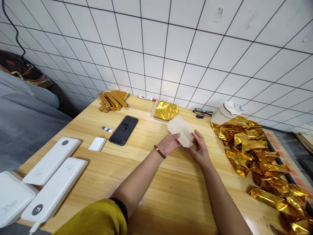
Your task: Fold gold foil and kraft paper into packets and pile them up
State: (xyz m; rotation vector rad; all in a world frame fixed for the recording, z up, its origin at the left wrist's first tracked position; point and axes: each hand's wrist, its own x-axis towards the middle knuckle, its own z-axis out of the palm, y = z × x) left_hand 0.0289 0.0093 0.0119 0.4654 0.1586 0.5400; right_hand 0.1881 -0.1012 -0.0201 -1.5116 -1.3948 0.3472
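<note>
Head view: a phone [123, 130] lies left on the table [151, 182], likely leaving working room for the left hand [170, 144], its grip closed on beige paper [179, 128] held over the middle. The right hand [201, 151], loosely open at the paper's right edge, seems placed to steady it; gold foil pieces [271, 169] lie farther right, probably within easy reach.

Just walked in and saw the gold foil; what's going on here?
Over a wooden table, a person's left hand holds a pale paper-like piece, with the right hand at its edge. Gold foil pieces lie heaped on the right; flat gold foil lies beyond; a phone lies on the left.
</note>
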